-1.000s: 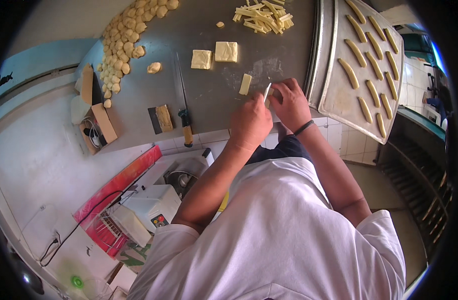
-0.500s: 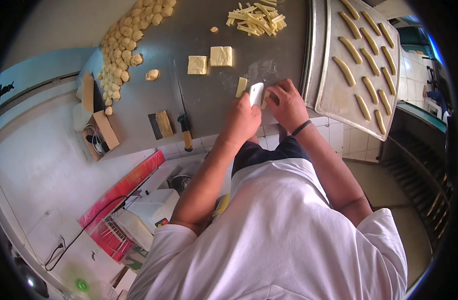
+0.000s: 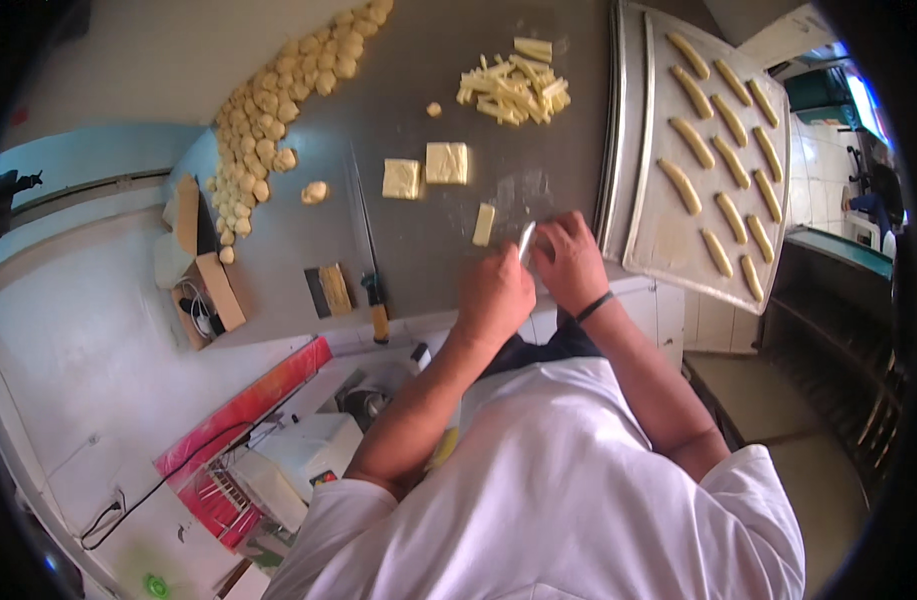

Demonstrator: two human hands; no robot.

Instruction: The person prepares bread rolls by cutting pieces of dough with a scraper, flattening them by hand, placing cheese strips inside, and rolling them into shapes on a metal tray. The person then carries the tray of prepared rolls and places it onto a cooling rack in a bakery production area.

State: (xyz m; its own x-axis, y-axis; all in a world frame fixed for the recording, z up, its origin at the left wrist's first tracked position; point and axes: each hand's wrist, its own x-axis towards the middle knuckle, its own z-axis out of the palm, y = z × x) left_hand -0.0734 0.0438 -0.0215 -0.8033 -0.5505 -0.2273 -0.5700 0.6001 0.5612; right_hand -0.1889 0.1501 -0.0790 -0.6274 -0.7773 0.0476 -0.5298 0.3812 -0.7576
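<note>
both hands close together over the table's [image 3: 428, 255] near edge
left hand [image 3: 498, 290] closed around a white flat tool [image 3: 525, 238], just right of a pale slab [image 3: 484, 224]; right hand [image 3: 570, 262] bent inward, fingers curled down beside the tool, whether gripping anything i cannot tell.

Left hand [image 3: 496, 290] grips a white tool [image 3: 525, 240] — right hand [image 3: 570, 265] beside, hold unclear

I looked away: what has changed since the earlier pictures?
The flat white tool in the left hand showed its broad face half a second ago; it has turned nearly edge-on again, the right hand staying beside it. The camera view shifted, everything appearing lower; the pale blocks, dough balls and tray look unmoved.
</note>
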